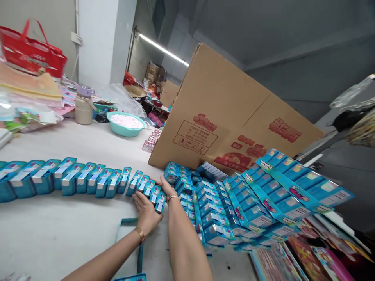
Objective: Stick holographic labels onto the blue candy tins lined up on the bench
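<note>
Several small blue boxes (148, 189) stand packed in a short row between my two hands. My left hand (146, 212) grips the row from the near left side, its fingers along the boxes. On the far right side, my right hand (168, 188) closes round the end of the same row, fingers partly hidden behind it. A longer line of separate blue boxes (84, 177) runs off to the left. Below my left hand lies a thin blue cardboard band (140, 255), partly covered by my forearm.
Stacked, banded packs of blue boxes (263, 195) rise at right, against a large open cardboard carton (222, 105). A teal basin of pale bits (125, 130), a beige bottle (84, 107) and a red bag (35, 50) stand at the back left. Colourful printed packaging (310, 257) lies lower right.
</note>
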Tool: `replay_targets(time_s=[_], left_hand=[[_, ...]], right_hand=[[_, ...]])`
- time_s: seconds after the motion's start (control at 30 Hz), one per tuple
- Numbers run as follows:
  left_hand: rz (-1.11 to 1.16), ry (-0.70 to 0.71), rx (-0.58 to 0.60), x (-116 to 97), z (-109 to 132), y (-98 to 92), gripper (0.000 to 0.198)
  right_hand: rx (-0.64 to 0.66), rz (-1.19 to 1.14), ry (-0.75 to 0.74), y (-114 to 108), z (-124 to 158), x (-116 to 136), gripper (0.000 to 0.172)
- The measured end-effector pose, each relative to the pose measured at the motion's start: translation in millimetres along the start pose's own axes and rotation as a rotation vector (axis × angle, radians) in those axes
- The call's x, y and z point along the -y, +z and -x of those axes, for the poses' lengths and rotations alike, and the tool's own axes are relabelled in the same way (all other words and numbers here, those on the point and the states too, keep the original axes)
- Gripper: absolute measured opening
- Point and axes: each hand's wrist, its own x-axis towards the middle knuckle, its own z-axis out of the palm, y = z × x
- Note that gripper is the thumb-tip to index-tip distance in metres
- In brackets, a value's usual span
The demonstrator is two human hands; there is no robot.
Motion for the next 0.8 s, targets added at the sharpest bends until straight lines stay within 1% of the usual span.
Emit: replay_targets(time_s=[0.13,0.27,0.37,0.47,0.57,0.63,0.7,0.73,0.8], left_hand=[[0.1,0.018,0.059,1,-1,-6.7,0.146],[0.204,0.064,0.125,-7,8,-24.2,0.144],[0.265,0.113,0.195,-19,6,-49.0,0.141],[0.319,0.184,0.331,-27,-5,-90.9,0.136],[0.366,0.27,0.506,-25,-11,-140.0,0.129],[0.393,0.257,0.647,-18,-7,-165.3,0.129],[0.434,0.18,0.77,-7,3,-178.9,0.13],[0.459,0.147,0.802,0,9,-181.3,0.13],[0.508,0.131,0.805,14,20,-179.5,0.131]], right_hand=[[0.105,0.016,0.021,10,9,0,0.066],[0.101,0.017,-0.04,16,30,13,0.063],[0.049,0.013,-0.095,22,55,27,0.061],[-0.018,-0.004,-0.167,34,83,29,0.058],[-0.083,-0.075,-0.297,53,111,10,0.053],[-0.111,-0.14,-0.34,68,125,-12,0.056],[-0.126,-0.172,-0.313,79,134,-34,0.062],[-0.136,-0.172,-0.297,84,136,-43,0.065],[-0.152,-0.158,-0.278,91,140,-56,0.068]])
